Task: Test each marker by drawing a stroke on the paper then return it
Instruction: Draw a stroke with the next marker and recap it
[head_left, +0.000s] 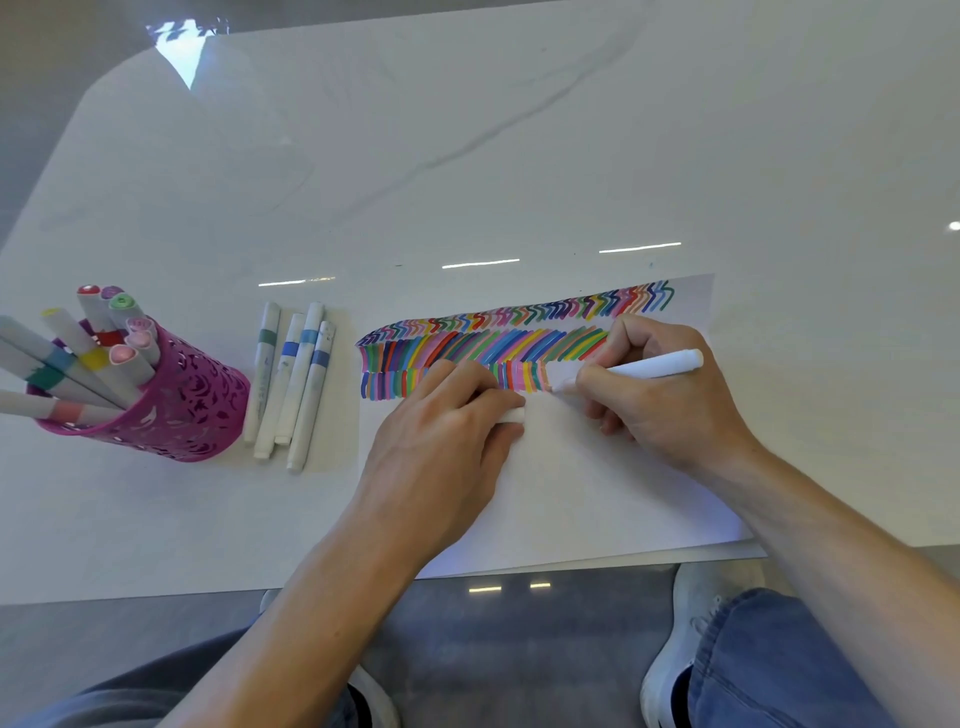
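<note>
Our right grip (660, 400) pinches the marker (649, 366), tip pointing left onto the paper (571, 493); the cap (511, 415), pinched in our left grip (447, 431), lies just left of it

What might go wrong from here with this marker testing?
The left hand, gripping a white cap, lies over the lower row of strokes and may smear them. The paper reaches near the front edge of the table and might slip if that hand lifts. Four loose markers beside the pink cup may roll.
</note>
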